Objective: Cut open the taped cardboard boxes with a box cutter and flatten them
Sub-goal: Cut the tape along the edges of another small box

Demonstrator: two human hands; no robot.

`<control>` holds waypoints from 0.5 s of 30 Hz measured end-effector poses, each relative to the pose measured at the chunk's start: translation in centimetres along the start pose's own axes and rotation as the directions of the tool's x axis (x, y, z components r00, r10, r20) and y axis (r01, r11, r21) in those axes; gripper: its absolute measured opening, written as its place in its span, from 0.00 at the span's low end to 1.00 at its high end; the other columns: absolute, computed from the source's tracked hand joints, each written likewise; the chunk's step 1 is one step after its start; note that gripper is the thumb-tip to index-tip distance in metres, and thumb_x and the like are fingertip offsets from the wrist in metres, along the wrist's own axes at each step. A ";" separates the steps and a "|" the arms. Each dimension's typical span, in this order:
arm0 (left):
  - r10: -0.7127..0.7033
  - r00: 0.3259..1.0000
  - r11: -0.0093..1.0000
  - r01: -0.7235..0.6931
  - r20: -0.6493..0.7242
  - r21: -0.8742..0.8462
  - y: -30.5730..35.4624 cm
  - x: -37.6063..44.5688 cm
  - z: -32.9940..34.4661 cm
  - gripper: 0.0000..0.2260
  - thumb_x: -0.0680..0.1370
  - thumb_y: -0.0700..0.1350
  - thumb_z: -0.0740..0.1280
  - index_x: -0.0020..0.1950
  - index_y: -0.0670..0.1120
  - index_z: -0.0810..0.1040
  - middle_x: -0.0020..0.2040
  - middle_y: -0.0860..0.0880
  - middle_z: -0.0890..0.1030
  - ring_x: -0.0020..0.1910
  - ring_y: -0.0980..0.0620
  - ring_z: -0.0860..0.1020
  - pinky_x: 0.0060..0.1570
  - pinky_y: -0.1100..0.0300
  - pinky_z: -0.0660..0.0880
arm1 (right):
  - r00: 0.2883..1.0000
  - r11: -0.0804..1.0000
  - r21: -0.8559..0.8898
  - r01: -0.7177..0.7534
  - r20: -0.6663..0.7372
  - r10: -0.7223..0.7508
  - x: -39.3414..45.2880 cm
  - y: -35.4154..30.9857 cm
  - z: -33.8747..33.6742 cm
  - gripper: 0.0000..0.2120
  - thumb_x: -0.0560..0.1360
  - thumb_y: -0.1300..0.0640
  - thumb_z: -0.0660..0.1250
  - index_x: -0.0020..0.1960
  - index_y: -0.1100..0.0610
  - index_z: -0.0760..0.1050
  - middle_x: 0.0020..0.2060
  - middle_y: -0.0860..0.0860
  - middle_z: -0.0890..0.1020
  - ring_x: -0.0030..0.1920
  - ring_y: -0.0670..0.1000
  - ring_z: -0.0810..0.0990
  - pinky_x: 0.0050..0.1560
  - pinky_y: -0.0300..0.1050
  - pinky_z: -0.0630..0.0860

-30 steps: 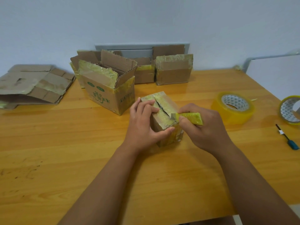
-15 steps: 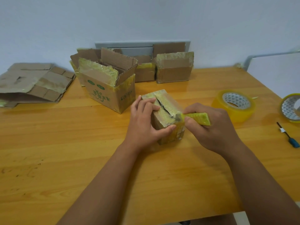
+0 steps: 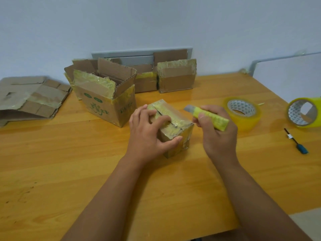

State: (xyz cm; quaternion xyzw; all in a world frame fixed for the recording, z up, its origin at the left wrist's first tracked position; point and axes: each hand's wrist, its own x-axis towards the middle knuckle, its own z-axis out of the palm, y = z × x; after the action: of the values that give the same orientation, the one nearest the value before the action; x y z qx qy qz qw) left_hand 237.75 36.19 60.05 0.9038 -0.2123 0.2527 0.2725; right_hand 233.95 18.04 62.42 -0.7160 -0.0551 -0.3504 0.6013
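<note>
Lifting clear of the small box (image 3: 175, 126), the box cutter (image 3: 209, 118) is now sitting in the right hand (image 3: 217, 131), gripped, tip aiming left and slightly away. Its seam is looking slit, so flattening probably follows. The left hand (image 3: 147, 134) is clasping the box mid-worktop (image 3: 69, 162).

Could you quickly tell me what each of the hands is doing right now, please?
Left hand: grips the small taped box, fingers curled over its top, thumb on the near side.
Right hand: holds the yellow box cutter, clear of the box.
</note>
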 end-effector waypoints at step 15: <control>0.074 0.971 0.985 -0.106 0.227 0.136 2.3 1.1 -2.4 0.23 0.69 0.71 0.60 0.49 0.54 0.77 0.48 0.57 0.73 0.52 0.52 0.68 0.57 0.50 0.66 | 0.978 0.970 -0.158 0.183 0.128 -0.164 -1.4 1.8 1.0 0.11 0.79 0.52 0.64 0.58 0.55 0.79 0.44 0.43 0.83 0.40 0.45 0.81 0.38 0.48 0.79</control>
State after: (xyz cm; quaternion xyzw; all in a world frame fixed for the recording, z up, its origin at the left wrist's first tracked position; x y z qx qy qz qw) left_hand 236.59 35.56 63.32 0.9333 -0.2628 0.1779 0.1679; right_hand 234.24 18.90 60.09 -0.7757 -0.1220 -0.3636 0.5013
